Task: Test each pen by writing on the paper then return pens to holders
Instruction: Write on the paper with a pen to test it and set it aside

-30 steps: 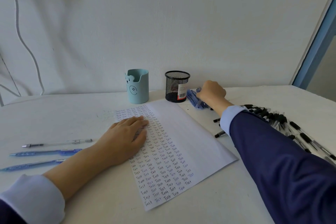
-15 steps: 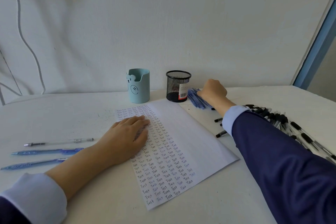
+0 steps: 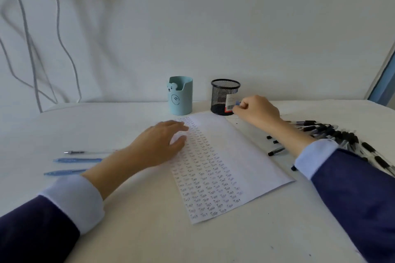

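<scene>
Left hand (image 3: 162,143): flat, fingers straight, palm down on the white paper sheet (image 3: 241,151), covering the top of the handwritten "Test" rows. Holding nothing.

Right hand (image 3: 257,111): fingers curled, thumb and forefinger pinching a small blue plastic piece (image 3: 237,103). Only its end shows past the fingers, the rest is hidden by the hand, so I can't tell what it is or whether there is more than one. The hand sits just beside the black wire-mesh cylindrical holder (image 3: 224,94), on the side with the barcode label, at the sheet's far right corner.

Light blue plastic holder with a bear face (image 3: 180,98) stands upright left of the mesh one, the two apart, both near the wall.

Heap of black-capped clear pens (image 3: 333,134) lies right of the sheet; the right forearm crosses over its near edge and blocks part of it.

Left of the sheet, well apart from the holders: one clear pen with a dark tip (image 3: 89,152) and two blue pens (image 3: 79,159), roughly parallel, partly hidden by the left forearm.

White cables (image 3: 57,28) hang down the wall at far left. All on a white table (image 3: 149,237).
</scene>
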{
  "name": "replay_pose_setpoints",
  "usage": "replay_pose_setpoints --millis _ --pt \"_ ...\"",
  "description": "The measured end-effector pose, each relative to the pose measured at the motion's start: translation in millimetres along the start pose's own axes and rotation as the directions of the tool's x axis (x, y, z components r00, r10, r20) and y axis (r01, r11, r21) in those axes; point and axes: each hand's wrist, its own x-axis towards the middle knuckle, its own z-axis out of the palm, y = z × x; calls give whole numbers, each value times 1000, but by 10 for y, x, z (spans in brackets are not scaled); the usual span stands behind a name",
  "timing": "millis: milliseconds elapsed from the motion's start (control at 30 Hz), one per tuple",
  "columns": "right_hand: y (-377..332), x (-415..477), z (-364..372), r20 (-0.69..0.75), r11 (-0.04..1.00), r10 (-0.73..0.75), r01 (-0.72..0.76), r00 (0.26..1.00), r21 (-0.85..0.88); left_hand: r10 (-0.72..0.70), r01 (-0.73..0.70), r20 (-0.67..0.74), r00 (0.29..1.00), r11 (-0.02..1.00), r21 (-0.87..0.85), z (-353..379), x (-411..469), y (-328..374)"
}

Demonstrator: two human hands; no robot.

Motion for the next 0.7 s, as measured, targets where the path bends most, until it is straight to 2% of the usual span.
replay_pose_setpoints --millis 100,267,400,567,700 --pt "-145 -398 23 45 987 -158 159 986 -17 -11 12 16 1000 998 -64 -260 -2 -192" --pt "-213 -811 39 124 953 -301 297 945 51 -102 117 205 973 991 -58 -646 -211 -535" --pt "-151 -876 38 127 947 -318 307 940 94 -173 187 207 963 981 -50 -823 -319 -736" --pt "-103 -819 12 108 950 -304 294 947 101 -205 206 307 929 978 29 -809 -339 -840" --pt "-68 -795 28 99 952 -300 292 949 92 -176 186 240 955 982 -17 -754 -298 -836"
